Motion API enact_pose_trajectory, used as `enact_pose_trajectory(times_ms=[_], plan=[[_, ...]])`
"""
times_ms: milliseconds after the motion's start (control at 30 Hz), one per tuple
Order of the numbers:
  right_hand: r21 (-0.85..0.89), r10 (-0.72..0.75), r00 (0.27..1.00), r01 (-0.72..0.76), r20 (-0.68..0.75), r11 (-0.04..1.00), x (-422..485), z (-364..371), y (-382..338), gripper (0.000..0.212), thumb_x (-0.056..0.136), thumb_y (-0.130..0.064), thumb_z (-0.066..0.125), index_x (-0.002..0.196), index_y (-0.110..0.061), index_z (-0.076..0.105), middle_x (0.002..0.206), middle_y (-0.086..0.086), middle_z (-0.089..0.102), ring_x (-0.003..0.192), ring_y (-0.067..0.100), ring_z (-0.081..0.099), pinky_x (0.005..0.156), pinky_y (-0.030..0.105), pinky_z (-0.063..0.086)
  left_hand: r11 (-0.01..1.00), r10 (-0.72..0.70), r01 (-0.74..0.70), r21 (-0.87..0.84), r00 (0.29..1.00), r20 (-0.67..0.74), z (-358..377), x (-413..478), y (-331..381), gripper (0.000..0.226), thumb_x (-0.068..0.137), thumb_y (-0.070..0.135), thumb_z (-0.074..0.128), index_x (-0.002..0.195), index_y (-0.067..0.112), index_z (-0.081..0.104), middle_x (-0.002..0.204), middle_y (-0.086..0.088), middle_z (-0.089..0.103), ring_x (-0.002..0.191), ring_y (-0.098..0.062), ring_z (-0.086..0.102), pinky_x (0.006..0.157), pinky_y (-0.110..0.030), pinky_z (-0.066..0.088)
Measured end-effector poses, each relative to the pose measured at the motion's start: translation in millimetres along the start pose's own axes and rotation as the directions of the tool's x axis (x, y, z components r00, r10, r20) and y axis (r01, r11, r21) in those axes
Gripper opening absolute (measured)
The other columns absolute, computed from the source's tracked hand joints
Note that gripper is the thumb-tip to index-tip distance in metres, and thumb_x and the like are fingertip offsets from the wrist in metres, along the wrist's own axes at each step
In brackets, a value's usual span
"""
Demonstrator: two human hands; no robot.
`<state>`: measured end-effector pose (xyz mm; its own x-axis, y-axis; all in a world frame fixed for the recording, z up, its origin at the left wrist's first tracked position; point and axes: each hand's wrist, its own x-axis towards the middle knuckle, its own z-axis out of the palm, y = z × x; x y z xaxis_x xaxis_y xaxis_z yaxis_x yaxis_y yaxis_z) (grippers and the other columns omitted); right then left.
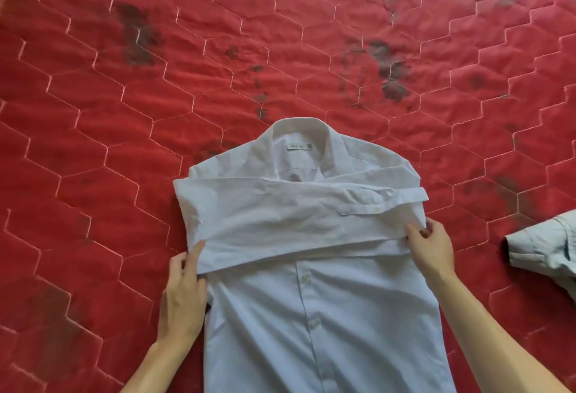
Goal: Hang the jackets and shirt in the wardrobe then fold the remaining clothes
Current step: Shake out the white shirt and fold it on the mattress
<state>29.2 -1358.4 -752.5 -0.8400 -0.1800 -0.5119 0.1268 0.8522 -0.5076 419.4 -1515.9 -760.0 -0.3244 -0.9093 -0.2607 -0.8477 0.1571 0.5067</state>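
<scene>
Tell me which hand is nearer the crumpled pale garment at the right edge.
Right. The right hand pinches the white shirt on the side facing the garment, without touching it; the left hand grips the shirt's far side.

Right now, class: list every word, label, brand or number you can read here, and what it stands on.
neck label, inside the collar of the white shirt: dark print, too small and blurred to read.
No other writing shows anywhere in the picture.

Both forearms fwd, L hand (184, 296) & R hand (431, 246) well apart, fingers (416, 233) seemingly pinching shirt (311, 314) edges.
</scene>
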Motion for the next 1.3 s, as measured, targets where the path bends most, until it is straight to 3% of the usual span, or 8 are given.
enact_pose_trajectory(times_ms=[167,300,433,633,733,867,1033,1300], plan=[[-0.185,0.096,0.991,-0.077,0.092,0.98,-20,-11,39,0.074,0.086,-0.038,0.073,0.142,-0.001,0.043,0.132,0.017,0.057,0.123,0.036,0.054,0.1,0.043,0.042,0.883,-0.43,0.383,-0.271,0.892,-0.14,-9,-1,-2,0.041,0.089,0.01,0.067,0.124,0.011,0.045,0.091,-0.006,0.062,0.091,-0.037,0.06,0.072,-0.039,0.038],[-0.399,0.163,0.965,-0.069,0.207,0.914,-47,-27,82,0.086,0.075,-0.04,0.083,0.142,-0.005,0.041,0.131,0.021,0.055,0.12,0.041,0.052,0.1,0.048,0.044,0.854,-0.498,0.511,-0.098,0.858,0.127,-10,-27,-16,0.035,0.084,0.043,0.074,0.097,0.014,0.061,0.079,0.003,0.064,0.092,-0.032,0.065,0.073,-0.035,0.039],[-0.475,0.216,0.973,-0.154,0.079,0.867,-74,-41,122,0.098,0.067,-0.034,0.089,0.144,-0.008,0.035,0.138,0.029,0.04,0.126,0.047,0.04,0.102,0.053,0.038,0.836,-0.422,0.527,-0.154,0.796,0.434,3,-90,-15,0.033,0.079,0.05,0.077,0.098,0.025,0.067,0.09,0.011,0.07,0.09,-0.014,0.068,0.078,-0.032,0.055],[-0.402,0.24,0.84,-0.028,0.486,0.915,-95,-78,195,0.056,0.062,-0.04,0.093,0.104,-0.011,0.071,0.098,0.003,0.076,0.086,0.021,0.072,0.08,0.038,0.057,0.741,-0.527,0.666,-0.085,0.656,0.54,46,-200,-34,0.067,0.055,0.057,0.086,0.107,0.02,0.067,0.103,0.006,0.071,0.096,-0.019,0.068,0.086,-0.042,0.056],[-0.375,0.304,0.724,-0.067,0.619,0.924,-110,-99,221,0.033,0.064,-0.025,0.092,0.09,-0.011,0.077,0.087,0.001,0.078,0.074,0.011,0.074,0.065,0.024,0.056,0.686,-0.556,0.721,-0.096,0.604,0.571,59,-240,-34,0.05,0.063,0.034,0.093,0.103,0.012,0.071,0.096,0.001,0.076,0.088,-0.017,0.072,0.079,-0.037,0.059],[-0.398,0.352,0.668,-0.09,0.656,0.913,-134,-117,256,0.038,0.06,-0.017,0.095,0.092,-0.016,0.075,0.087,-0.003,0.078,0.08,0.01,0.073,0.067,0.018,0.053,0.687,-0.535,0.726,-0.012,0.517,0.669,62,-280,-37,0.038,0.064,0.02,0.088,0.096,0.008,0.072,0.09,-0.002,0.077,0.086,-0.015,0.072,0.072,-0.029,0.058],[-0.277,0.273,0.73,-0.119,0.627,0.953,-165,-126,281,0.019,0.08,-0.018,0.082,0.095,-0.016,0.071,0.093,-0.002,0.075,0.083,0.013,0.071,0.061,0.017,0.053,0.691,-0.526,0.72,-0.063,0.561,0.639,54,-313,-48,0.032,0.087,0.016,0.073,0.117,0.007,0.066,0.105,-0.008,0.072,0.093,-0.021,0.069,0.068,-0.027,0.056],[-0.003,0.16,0.865,-0.18,0.476,0.984,-197,-157,259,0.027,0.093,-0.02,0.067,0.109,0.002,0.067,0.078,0.01,0.07,0.067,0.021,0.065,0.061,0.03,0.058,0.398,-0.528,0.825,-0.401,0.564,0.635,-21,-312,-48,0.038,0.097,0.002,0.058,0.134,0.007,0.052,0.11,-0.019,0.071,0.083,-0.029,0.074,0.063,-0.032,0.062]])
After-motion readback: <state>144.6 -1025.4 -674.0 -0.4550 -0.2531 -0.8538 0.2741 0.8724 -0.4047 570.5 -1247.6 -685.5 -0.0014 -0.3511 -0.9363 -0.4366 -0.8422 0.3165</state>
